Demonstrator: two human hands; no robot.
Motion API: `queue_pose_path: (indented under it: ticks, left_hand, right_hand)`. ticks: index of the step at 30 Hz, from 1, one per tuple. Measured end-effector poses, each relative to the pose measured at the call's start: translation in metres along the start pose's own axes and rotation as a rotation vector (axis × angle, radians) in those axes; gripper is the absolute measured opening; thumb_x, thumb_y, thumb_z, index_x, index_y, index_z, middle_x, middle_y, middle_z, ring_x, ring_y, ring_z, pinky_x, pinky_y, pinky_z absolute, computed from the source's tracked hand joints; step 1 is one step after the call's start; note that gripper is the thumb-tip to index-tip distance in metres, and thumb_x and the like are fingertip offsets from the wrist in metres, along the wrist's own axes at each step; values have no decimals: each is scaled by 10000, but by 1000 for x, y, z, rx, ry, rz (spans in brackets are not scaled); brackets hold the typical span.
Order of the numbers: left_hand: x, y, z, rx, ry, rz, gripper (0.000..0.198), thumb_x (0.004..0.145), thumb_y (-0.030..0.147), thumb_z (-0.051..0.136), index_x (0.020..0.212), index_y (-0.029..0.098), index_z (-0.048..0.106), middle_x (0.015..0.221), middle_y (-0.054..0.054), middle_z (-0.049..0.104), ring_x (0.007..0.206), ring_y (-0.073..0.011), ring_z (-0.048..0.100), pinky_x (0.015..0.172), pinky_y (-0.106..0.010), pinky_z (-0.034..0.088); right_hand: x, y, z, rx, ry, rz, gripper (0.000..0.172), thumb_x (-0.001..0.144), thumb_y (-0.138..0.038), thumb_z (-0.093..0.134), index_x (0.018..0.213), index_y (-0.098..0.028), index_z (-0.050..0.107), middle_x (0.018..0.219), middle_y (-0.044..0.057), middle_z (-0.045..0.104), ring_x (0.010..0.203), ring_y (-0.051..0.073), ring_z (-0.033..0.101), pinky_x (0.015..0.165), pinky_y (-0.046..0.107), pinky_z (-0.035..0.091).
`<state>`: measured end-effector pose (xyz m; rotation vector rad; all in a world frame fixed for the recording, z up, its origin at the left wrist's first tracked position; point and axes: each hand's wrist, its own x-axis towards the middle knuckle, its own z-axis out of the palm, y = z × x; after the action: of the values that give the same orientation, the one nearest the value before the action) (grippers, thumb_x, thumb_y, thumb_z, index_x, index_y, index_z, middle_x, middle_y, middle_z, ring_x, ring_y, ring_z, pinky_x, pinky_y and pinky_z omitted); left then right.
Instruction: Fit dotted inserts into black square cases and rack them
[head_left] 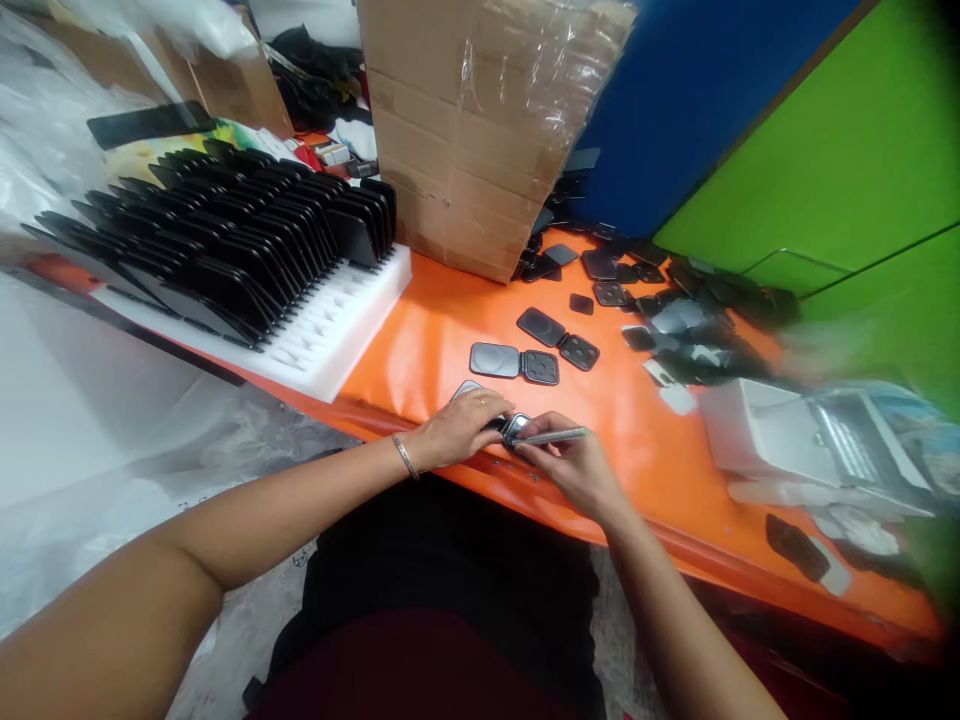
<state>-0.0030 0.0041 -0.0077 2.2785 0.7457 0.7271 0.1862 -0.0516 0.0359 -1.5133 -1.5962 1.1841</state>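
My left hand [466, 428] grips a hinged, two-part black device [517, 428] at the front edge of the orange table. Its fingers lie over the device and hide much of it. From the right, my right hand [571, 462] pinches a slim grey pen-like tool [553, 436]; the tool's tip reaches the small part of the device, and I cannot tell whether it touches. Just beyond my hands lies another unfolded hinged device [495, 360], with a long flat pad joined to a smaller square one. A similar device [541, 326] rests slightly farther back, turned at an angle.
On the left, a white foam rack [367, 325] holds many upright black plates [247, 230]. A tall cardboard box [480, 130] stands at the back. Loose black parts [600, 265] are scattered along the green panel [817, 170]. A white box [765, 430] sits right.
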Motion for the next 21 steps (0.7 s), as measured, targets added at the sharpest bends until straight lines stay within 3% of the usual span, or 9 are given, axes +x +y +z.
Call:
queue_pose_path:
  ticks: [4,8,12,17,21]
  left_hand:
    - [0,1,0,-17,-9,-7,243,861,195,578,1101,185,547,1080,-75,601,1061,-207,511,954,-361,411]
    - [0,0,0,-37,0,-31,270,843,176,599,1108,186,547,1102,-78,594,1080,-206,507,961,-362,408]
    - [0,0,2,-45,7,-51,258,842,183,603,1095,183,552,1088,-76,595,1072,-205,511,956,-358,412]
    - [2,2,1,-56,26,-76,254,830,157,605,1076,190,550,1051,-59,604,1051,-201,520,947,-354,415]
    - [2,3,1,-66,27,-69,227,838,158,594,1058,194,549,1069,-56,607,1059,-201,520,957,-360,407]
  right_hand:
    - [6,4,14,-269,46,-87,36,764,-217,599,748,-191,580,669,9,637,571,142,568,555,250,436]
    - [4,3,22,-401,88,-125,45,762,-158,560,736,-195,566,687,25,648,616,162,603,595,258,451]
    - [4,-2,26,-416,140,-104,45,756,-152,550,765,-194,563,707,29,657,611,156,606,575,241,441]
    - [8,-10,21,-362,72,-8,51,726,-150,562,713,-198,551,625,-3,625,556,143,590,529,223,427]
    - [5,-10,24,-379,113,-12,47,731,-159,553,709,-200,545,651,6,629,575,147,596,548,232,434]
